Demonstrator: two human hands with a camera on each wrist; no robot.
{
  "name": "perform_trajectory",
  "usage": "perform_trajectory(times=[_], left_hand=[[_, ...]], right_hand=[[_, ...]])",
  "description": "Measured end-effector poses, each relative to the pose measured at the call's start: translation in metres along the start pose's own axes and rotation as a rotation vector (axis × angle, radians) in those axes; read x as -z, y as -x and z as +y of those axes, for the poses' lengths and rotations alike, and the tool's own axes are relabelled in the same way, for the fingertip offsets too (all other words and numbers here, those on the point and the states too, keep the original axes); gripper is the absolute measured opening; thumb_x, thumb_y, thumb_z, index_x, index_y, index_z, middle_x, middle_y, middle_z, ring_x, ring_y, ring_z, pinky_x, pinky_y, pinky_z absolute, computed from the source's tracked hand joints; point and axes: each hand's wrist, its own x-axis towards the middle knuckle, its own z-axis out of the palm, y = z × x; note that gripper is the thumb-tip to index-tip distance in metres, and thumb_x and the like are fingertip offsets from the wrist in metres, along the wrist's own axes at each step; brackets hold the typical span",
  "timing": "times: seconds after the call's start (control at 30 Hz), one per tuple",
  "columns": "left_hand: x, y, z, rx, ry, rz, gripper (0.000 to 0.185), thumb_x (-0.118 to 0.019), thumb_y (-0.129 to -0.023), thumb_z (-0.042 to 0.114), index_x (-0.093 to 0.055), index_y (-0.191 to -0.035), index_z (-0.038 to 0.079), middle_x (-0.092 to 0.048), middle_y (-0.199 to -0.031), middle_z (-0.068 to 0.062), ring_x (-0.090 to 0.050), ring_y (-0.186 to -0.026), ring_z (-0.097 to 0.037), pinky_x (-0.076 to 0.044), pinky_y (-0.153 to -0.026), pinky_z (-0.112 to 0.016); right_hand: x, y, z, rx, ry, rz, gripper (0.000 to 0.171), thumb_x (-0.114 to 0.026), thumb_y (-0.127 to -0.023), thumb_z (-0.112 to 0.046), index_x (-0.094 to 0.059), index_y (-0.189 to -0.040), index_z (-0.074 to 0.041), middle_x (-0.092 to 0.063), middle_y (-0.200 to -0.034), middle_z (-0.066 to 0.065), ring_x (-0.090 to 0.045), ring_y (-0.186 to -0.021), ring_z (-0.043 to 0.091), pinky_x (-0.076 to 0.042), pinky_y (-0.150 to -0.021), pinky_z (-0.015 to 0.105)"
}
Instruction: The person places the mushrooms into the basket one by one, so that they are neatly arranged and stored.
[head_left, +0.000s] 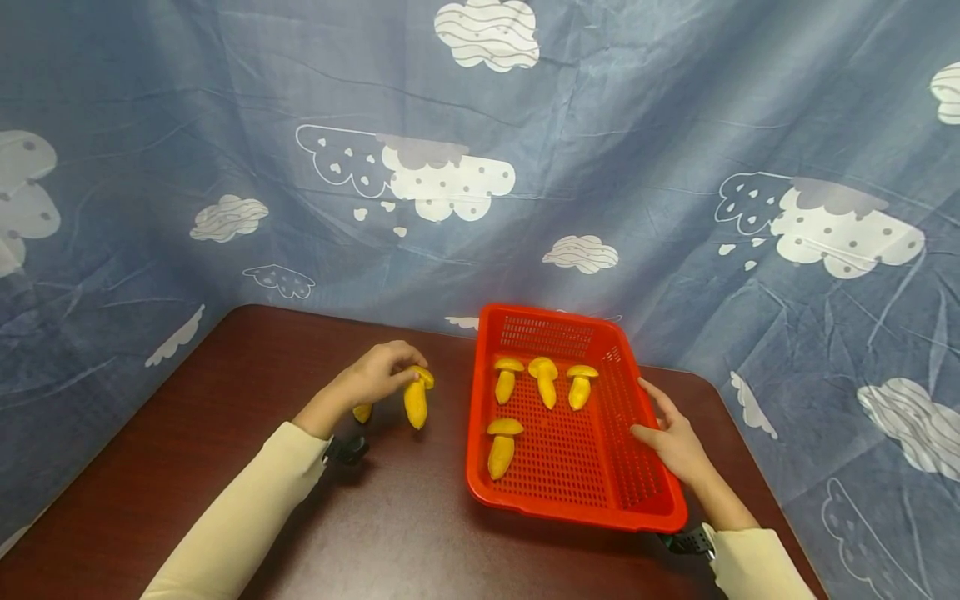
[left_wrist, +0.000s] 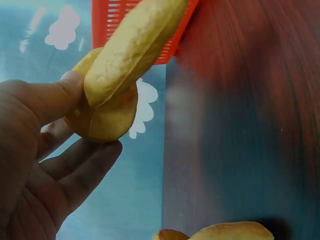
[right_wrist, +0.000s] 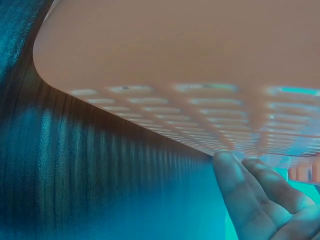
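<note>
1. The left hand point(head_left: 378, 375) pinches a yellow mushroom point(head_left: 416, 400) by its cap, left of the basket point(head_left: 573, 508) and not yet in it.
2. Four mushrooms point(head_left: 546, 381) already lie inside the basket; judging by that, most of the work is done.
3. A second loose mushroom point(head_left: 363, 412) lies by the left wrist, farther left of the basket.
4. The right hand point(head_left: 675, 437) rests on the basket's right wall, fingers relaxed against it.
5. The counter point(head_left: 225, 400) and basket show no readable writing or brand.

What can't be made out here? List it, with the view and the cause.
- Second loose mushroom: head view, mostly behind the left hand; left wrist view, cut off by the bottom edge.
- Basket: right wrist view, a close blur, contents unseen.
- Right hand fingers: right wrist view, cut off by the frame edge.
</note>
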Motion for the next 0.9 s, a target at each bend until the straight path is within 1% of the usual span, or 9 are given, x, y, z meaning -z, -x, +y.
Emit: perform_trajectory(times=[0.2, 0.33, 0.43, 0.63, 0.77, 0.9], left_hand=[[0.003, -0.002, 0.008, -0.002, 0.018, 0.020, 0.014, -0.068, -0.089, 0.009, -0.068, -0.103, 0.008, -0.068, -0.101, -0.006, -0.064, -0.093, -0.018, -0.055, -0.080, -0.034], [0.006, -0.006, 0.012, -0.015, 0.011, 0.031, 0.015, -0.069, -0.088, 0.010, -0.068, -0.102, 0.007, -0.069, -0.099, -0.005, -0.065, -0.091, -0.019, -0.055, -0.079, -0.034], [0.008, -0.009, 0.015, -0.034, -0.007, 0.046, 0.015, -0.070, -0.087, 0.010, -0.069, -0.102, 0.007, -0.069, -0.099, -0.005, -0.065, -0.093, -0.020, -0.054, -0.081, -0.035], [0.012, -0.016, 0.025, -0.049, 0.008, 0.081, 0.014, -0.069, -0.087, 0.011, -0.068, -0.101, 0.006, -0.069, -0.099, -0.006, -0.063, -0.093, -0.020, -0.052, -0.084, -0.036], [0.014, -0.021, 0.032, -0.077, 0.009, 0.104, 0.014, -0.069, -0.088, 0.011, -0.069, -0.101, 0.006, -0.069, -0.098, -0.006, -0.063, -0.094, -0.021, -0.052, -0.085, -0.037], [0.015, -0.027, 0.039, -0.079, 0.019, 0.114, 0.014, -0.068, -0.088, 0.011, -0.069, -0.102, 0.006, -0.069, -0.101, -0.006, -0.063, -0.097, -0.021, -0.051, -0.087, -0.037]], right_hand=[[0.000, -0.002, 0.002, -0.013, -0.009, 0.003, 0.078, -0.056, -0.093, -0.003, -0.012, -0.156, -0.018, -0.057, -0.116, 0.036, -0.070, -0.074, 0.017, -0.059, -0.062, 0.039], [0.000, -0.001, 0.001, -0.018, -0.006, 0.007, 0.078, -0.056, -0.093, -0.003, -0.012, -0.156, -0.018, -0.057, -0.117, 0.036, -0.070, -0.075, 0.017, -0.059, -0.063, 0.039], [-0.001, 0.000, 0.000, -0.011, -0.001, 0.009, 0.078, -0.056, -0.093, -0.003, -0.012, -0.155, -0.017, -0.056, -0.117, 0.036, -0.070, -0.075, 0.016, -0.058, -0.062, 0.038], [-0.001, 0.000, 0.000, -0.005, 0.005, 0.010, 0.078, -0.057, -0.093, -0.003, -0.012, -0.156, -0.017, -0.056, -0.117, 0.036, -0.070, -0.074, 0.018, -0.058, -0.062, 0.038], [-0.001, 0.000, 0.001, -0.006, 0.007, 0.006, 0.078, -0.056, -0.093, -0.003, -0.011, -0.156, -0.017, -0.056, -0.117, 0.037, -0.070, -0.074, 0.019, -0.059, -0.062, 0.039], [-0.001, -0.001, 0.001, 0.002, 0.004, 0.003, 0.078, -0.056, -0.093, -0.003, -0.011, -0.156, -0.017, -0.055, -0.118, 0.038, -0.071, -0.074, 0.019, -0.059, -0.062, 0.039]])
